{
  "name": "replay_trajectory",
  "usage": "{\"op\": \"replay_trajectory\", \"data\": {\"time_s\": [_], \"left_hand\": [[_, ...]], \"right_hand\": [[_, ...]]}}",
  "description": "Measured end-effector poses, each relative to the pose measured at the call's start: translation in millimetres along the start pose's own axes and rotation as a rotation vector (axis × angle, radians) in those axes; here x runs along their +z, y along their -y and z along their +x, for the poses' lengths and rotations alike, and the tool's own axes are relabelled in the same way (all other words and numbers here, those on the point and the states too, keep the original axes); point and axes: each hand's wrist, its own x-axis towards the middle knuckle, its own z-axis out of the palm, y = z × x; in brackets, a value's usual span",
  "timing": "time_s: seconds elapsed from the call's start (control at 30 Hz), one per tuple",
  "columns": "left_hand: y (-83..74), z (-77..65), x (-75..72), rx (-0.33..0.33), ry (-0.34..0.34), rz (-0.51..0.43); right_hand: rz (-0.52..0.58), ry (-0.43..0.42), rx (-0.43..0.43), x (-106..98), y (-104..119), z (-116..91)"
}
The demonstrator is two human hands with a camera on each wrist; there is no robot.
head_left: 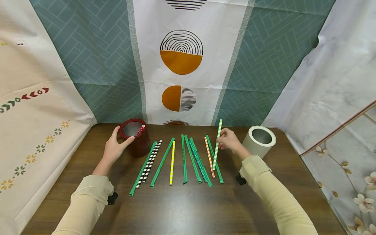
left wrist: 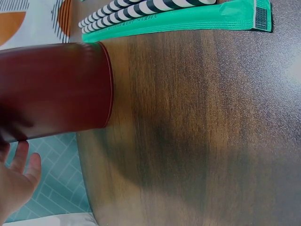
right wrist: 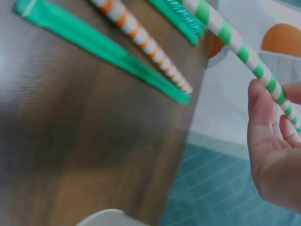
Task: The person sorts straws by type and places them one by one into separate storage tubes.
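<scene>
My left hand (head_left: 113, 148) grips the side of a dark red cup (head_left: 138, 145), thumb near the front of its rim and fingers on the left. A red patterned straw (head_left: 141, 130) leans inside that cup, its end above the rim. In the left wrist view, fingertips (left wrist: 21, 155) touch the cup's wall. Between thumb and fingers, my right hand (head_left: 229, 140) pinches a green-and-white striped paper straw (head_left: 217, 147), which is tilted. Under it lie an orange-and-white striped straw (right wrist: 141, 42) and a green-wrapped straw (right wrist: 103, 52).
A white cup (head_left: 255, 143) stands to the right of my right hand. Across the table lie black-and-white straws (head_left: 149, 163), a yellow straw (head_left: 172, 163), a teal dotted straw (head_left: 197, 160) and several green-wrapped straws (head_left: 162, 163). A curtain (head_left: 182, 78) hangs behind the table's back edge.
</scene>
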Motion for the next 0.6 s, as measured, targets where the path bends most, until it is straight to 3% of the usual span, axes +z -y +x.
{"op": "replay_trajectory", "data": {"time_s": [0.33, 0.6], "left_hand": [[-0.5, 0.0, 0.7, 0.003, -0.003, -0.004], [-0.7, 0.0, -0.4, 0.000, -0.003, -0.006]], "right_hand": [[0.001, 0.096, -0.095, 2.1, 41.5, -0.8], [-0.004, 0.131, -0.098, 10.5, 68.1, -4.7]]}}
